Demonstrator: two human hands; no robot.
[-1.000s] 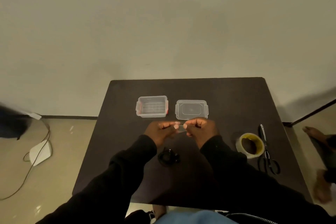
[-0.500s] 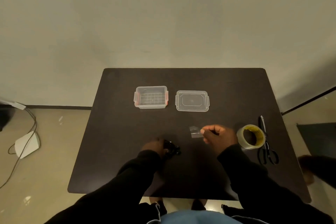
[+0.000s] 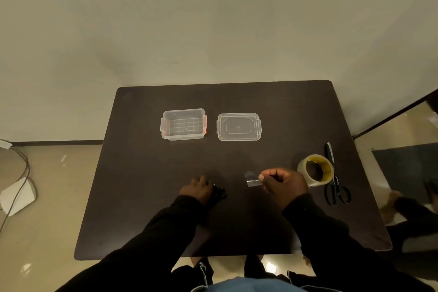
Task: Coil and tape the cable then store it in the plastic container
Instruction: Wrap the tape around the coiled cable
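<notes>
tape roll [image 3: 316,169] and scissors [image 3: 336,191] just beside right hand [image 3: 283,185].

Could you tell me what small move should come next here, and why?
Probably bring the right hand across so the cut tape strip it pinches meets the coiled cable under the left hand. The coil looks untaped, and the container sits open and empty.

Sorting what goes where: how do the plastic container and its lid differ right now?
The plastic container is deep, with a gridded floor and red side clips; the lid lies flat, shallow, with clear tabs. The container sits left of the lid, apart. Both are clear plastic, empty, on the table.
</notes>
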